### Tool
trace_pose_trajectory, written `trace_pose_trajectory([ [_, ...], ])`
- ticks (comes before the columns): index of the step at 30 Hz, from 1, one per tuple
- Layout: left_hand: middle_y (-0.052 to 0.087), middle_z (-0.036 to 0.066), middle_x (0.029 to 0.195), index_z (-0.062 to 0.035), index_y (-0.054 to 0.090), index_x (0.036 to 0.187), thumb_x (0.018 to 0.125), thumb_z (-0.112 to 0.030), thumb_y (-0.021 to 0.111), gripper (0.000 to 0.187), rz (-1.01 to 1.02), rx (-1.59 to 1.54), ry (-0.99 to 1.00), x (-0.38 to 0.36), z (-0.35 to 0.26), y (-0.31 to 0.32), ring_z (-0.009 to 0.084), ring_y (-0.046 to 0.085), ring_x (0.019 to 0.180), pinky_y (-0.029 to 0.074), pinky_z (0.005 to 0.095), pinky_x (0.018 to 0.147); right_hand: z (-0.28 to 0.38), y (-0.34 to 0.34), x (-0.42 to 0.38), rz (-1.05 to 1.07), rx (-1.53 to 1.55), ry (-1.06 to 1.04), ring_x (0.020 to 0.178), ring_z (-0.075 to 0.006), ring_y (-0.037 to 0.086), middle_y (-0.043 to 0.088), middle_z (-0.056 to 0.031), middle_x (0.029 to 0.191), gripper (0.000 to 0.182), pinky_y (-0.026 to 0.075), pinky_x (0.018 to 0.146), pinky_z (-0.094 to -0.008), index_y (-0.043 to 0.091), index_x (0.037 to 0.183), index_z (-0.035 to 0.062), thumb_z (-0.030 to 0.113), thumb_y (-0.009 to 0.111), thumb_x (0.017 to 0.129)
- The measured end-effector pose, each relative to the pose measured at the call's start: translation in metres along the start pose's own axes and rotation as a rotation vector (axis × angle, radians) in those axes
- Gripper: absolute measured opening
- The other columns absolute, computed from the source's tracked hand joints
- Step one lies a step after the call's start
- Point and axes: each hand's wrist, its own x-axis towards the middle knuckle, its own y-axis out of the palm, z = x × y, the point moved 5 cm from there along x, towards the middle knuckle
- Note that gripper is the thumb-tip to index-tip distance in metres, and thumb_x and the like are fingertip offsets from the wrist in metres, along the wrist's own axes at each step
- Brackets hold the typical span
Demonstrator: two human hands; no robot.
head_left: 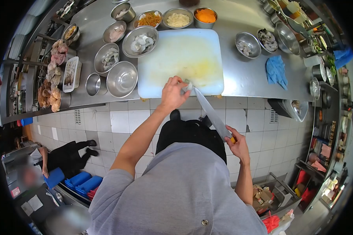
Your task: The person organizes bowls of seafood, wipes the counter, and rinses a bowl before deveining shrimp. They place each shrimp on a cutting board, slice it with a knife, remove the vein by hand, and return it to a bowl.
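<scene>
My left hand (173, 93) pinches a pale, greyish shrimp (187, 87) over the front edge of the white cutting board (172, 58). A large kitchen knife (211, 111) is in my right hand (238, 145), which is wrapped round its yellow handle. The blade slants up and to the left, its tip beside the shrimp; whether it touches is too small to tell. Left of the board, a metal bowl (151, 32) holds whitish pieces, and another bowl (97, 65) contains more shrimp. An unfilled metal bowl (122, 79) stands nearest my left hand.
Behind the board are a bowl of orange paste (206, 16) and a bowl of chopped white food (177, 23). To the right lie a bowl of shrimp (243, 50) and a blue cloth (276, 72). A bin (298, 109) hangs below the counter. Another person (72, 156) is at lower left.
</scene>
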Motion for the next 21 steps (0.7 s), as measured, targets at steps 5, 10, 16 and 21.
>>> trace_pose_trajectory([
  [5,0.059,0.006,0.104,-0.0085,0.077,0.094,0.076,-0.017,0.081,0.020,-0.004,0.091,0.125,0.002,-0.014,0.009,0.0259,0.057,0.099,0.046,0.0407,0.086,0.001,-0.003,-0.002,-0.031,0.008,0.005,0.065,-0.0149,0.041,0.048,-0.0068,0.073,0.051,0.040,0.062,-0.0281,0.062,0.138,0.0112,0.001,0.071,0.088],
  [10,0.060,0.005,0.098,-0.0091,0.077,0.091,0.076,-0.014,0.080,0.017,-0.111,0.147,0.046,0.003,-0.019,0.017,0.0257,0.057,0.098,0.043,0.0410,0.084,0.000,-0.009,-0.001,-0.059,0.024,0.017,0.066,-0.0149,0.040,0.047,-0.0070,0.072,0.050,0.041,0.062,-0.0281,0.062,0.137,0.0109,0.002,0.070,0.089],
  [16,0.062,0.006,0.093,-0.0075,0.074,0.084,0.077,-0.013,0.077,0.009,-0.086,0.370,0.120,0.002,-0.030,0.031,0.0266,0.058,0.097,0.044,0.0426,0.081,-0.004,-0.014,0.004,-0.039,-0.014,0.005,0.065,-0.0154,0.039,0.044,-0.0069,0.071,0.050,0.040,0.062,-0.0279,0.062,0.137,0.0111,0.002,0.070,0.089],
  [21,0.063,0.010,0.091,-0.0051,0.068,0.086,0.079,-0.010,0.071,0.009,-0.169,0.332,0.159,-0.001,-0.022,0.036,0.0300,0.059,0.094,0.046,0.0433,0.080,-0.009,-0.022,0.011,-0.021,0.008,-0.019,0.065,-0.0163,0.040,0.047,-0.0087,0.072,0.050,0.041,0.063,-0.0276,0.062,0.137,0.0109,0.001,0.070,0.089],
])
